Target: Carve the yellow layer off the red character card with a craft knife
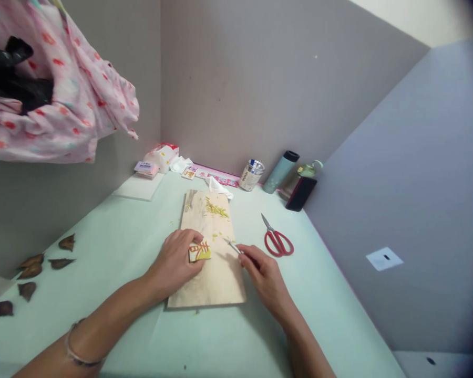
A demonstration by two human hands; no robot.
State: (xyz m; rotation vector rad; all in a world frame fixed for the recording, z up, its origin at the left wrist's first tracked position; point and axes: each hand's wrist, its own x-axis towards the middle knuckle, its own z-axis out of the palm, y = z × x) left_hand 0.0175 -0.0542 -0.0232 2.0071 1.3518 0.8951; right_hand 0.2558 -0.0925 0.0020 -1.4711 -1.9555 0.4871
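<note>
My left hand (176, 257) grips a small carved block (199, 251) with a red character on it and a yellow-green patch along its lower right. The block rests on a wooden board (205, 294). In my right hand (265, 275) is a slim carving knife (232, 245), its pale tip pointing left over the board, a short gap away from the block. Yellow-green shavings (216, 208) lie heaped at the board's far end, with a few crumbs nearer the knife. Part of the block is hidden under my left fingers.
Red-handled scissors (278, 242) lie right of the board. Behind stand a tin can (251, 175), a blue-green bottle (280, 172) and a dark phone (301, 193). Dried brown pods (30, 269) are scattered at left. A pink spotted cloth (90, 105) hangs upper left.
</note>
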